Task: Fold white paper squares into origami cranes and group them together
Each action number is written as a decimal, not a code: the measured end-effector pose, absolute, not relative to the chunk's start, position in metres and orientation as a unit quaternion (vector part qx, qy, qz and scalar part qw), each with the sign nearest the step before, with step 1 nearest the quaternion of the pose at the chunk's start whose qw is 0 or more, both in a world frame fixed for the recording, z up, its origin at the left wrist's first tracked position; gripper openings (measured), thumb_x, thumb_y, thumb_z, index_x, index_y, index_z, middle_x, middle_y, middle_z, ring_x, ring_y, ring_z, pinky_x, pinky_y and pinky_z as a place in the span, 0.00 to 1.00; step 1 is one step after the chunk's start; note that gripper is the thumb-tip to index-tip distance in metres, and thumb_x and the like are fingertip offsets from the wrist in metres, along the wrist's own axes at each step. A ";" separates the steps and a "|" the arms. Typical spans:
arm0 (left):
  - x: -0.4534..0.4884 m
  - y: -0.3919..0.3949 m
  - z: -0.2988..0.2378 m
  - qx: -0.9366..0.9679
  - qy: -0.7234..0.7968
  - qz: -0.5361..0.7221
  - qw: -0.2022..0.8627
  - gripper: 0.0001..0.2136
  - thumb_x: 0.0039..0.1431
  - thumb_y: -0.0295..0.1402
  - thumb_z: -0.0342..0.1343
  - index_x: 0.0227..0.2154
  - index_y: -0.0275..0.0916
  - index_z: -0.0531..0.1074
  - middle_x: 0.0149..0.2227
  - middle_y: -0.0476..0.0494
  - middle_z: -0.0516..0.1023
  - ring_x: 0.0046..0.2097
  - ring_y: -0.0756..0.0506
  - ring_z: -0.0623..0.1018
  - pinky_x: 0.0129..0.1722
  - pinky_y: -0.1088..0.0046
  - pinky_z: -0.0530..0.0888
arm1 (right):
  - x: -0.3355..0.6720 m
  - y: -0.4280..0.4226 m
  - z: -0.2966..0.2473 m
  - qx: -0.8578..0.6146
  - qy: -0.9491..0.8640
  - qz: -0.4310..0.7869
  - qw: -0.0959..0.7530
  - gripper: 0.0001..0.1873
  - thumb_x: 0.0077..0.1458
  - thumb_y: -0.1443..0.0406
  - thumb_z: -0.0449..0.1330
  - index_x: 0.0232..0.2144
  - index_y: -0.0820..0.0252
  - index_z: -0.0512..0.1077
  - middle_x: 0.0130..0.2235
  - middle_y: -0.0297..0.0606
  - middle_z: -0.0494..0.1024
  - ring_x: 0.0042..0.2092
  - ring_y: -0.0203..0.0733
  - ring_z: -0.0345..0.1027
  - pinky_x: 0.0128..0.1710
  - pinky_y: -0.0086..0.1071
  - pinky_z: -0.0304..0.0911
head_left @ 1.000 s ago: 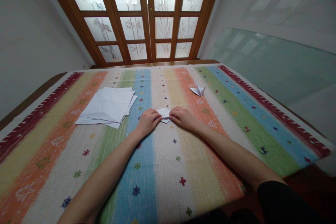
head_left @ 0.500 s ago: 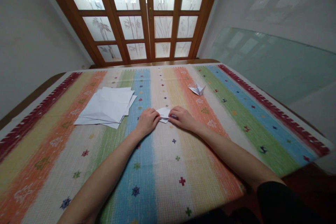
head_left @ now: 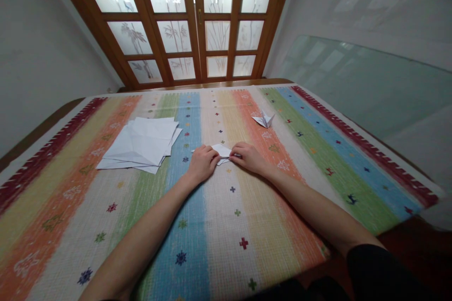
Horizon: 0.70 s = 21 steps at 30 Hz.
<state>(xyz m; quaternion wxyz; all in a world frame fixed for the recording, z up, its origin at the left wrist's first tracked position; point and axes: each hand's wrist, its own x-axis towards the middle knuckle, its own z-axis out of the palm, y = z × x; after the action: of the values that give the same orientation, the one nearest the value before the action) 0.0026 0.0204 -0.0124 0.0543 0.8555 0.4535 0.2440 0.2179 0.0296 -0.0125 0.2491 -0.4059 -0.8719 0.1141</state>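
Note:
A small piece of folded white paper (head_left: 221, 150) lies on the striped tablecloth in front of me, between my two hands. My left hand (head_left: 204, 163) pinches its left side, thumb and fingers together at the near edge. On the right side, my right hand (head_left: 247, 157) grips the paper the same way. Fingers hide both ends of the paper, so its full shape does not show; a pale tip sticks out just beyond my left hand.
Left of my hands rests a loose stack of white paper sheets (head_left: 141, 143). A folded paper crane (head_left: 264, 119) stands farther back on the right. The striped tablecloth (head_left: 226, 225) covers the table, with a wooden glass-paned door (head_left: 197, 63) behind it.
My left hand has shifted slightly right along the paper, and a tip now shows on its far left. The view has moved a little; the stack and crane stay put.

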 end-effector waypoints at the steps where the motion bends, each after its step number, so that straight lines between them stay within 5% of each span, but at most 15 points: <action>1: 0.003 0.020 -0.012 0.849 0.467 0.242 0.059 0.09 0.62 0.33 0.55 0.29 0.37 0.76 0.32 0.43 0.77 0.38 0.43 0.73 0.39 0.65 0.68 | 0.221 0.030 -0.012 -0.412 -0.869 0.117 0.248 0.05 0.57 0.66 0.61 0.30 0.62 0.75 0.34 0.41 0.75 0.38 0.41 0.67 0.40 0.34 0.61; 14: -0.010 0.021 -0.014 0.855 0.439 0.274 0.031 0.07 0.58 0.27 0.54 0.32 0.39 0.77 0.33 0.44 0.75 0.36 0.45 0.73 0.37 0.68 0.70 | 0.227 0.024 -0.004 -0.395 -0.862 0.197 0.250 0.07 0.57 0.63 0.61 0.29 0.61 0.74 0.32 0.38 0.73 0.35 0.39 0.67 0.37 0.32 0.61; 21: -0.025 0.026 -0.014 0.867 0.402 0.275 0.103 0.08 0.56 0.23 0.52 0.32 0.39 0.76 0.35 0.45 0.76 0.38 0.47 0.75 0.40 0.70 0.72 | 0.227 0.032 -0.005 -0.405 -0.824 0.202 0.341 0.13 0.57 0.68 0.56 0.45 0.61 0.73 0.41 0.43 0.75 0.39 0.41 0.69 0.41 0.36 0.65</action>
<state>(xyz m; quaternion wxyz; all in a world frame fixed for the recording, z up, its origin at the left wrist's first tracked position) -0.0254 0.0256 -0.0136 0.1031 0.8671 0.4024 0.2748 0.2270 0.0320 -0.0052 0.3406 -0.4049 -0.8242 0.2018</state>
